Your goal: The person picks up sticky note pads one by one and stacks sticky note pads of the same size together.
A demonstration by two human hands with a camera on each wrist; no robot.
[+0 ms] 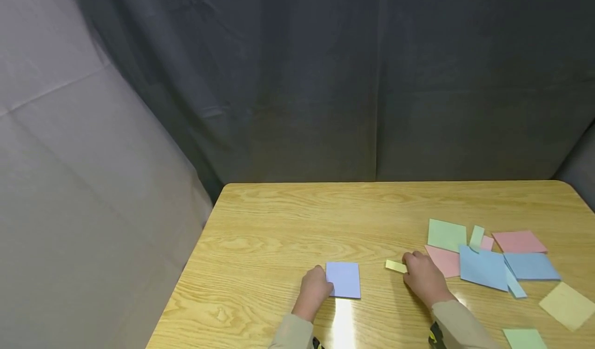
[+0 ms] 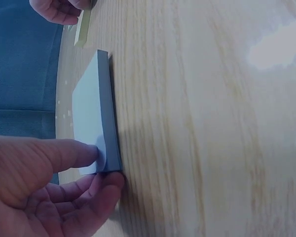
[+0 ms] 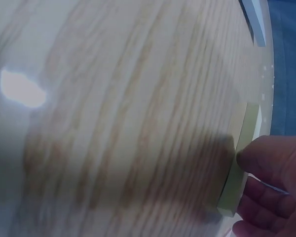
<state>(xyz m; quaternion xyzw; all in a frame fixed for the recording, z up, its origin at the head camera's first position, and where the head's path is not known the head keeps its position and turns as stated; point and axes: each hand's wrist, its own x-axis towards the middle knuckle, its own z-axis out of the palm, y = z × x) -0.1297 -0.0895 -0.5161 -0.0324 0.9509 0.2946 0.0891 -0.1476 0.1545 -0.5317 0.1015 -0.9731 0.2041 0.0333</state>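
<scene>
My left hand (image 1: 315, 288) pinches the near left corner of a square lavender sticky note pad (image 1: 344, 280). In the left wrist view the thumb lies on the top of the pad (image 2: 89, 103) and the fingers curl at its edge. To the right, my right hand (image 1: 425, 278) grips a narrow pale yellow sticky note pad (image 1: 394, 266) by its right part, which the fingers cover in the head view. The right wrist view shows the thumb against the long side of this yellow pad (image 3: 246, 126), with the fingers behind it.
Right of my right hand lie several sticky note pads: green (image 1: 447, 235), pink (image 1: 443, 261), blue (image 1: 483, 269), another blue (image 1: 532, 266) and red-pink (image 1: 519, 241). Narrow strips lie among them. A yellow square (image 1: 568, 306) and a green one (image 1: 525, 339) are nearer me. Dark curtain (image 1: 297, 80) hangs behind the table.
</scene>
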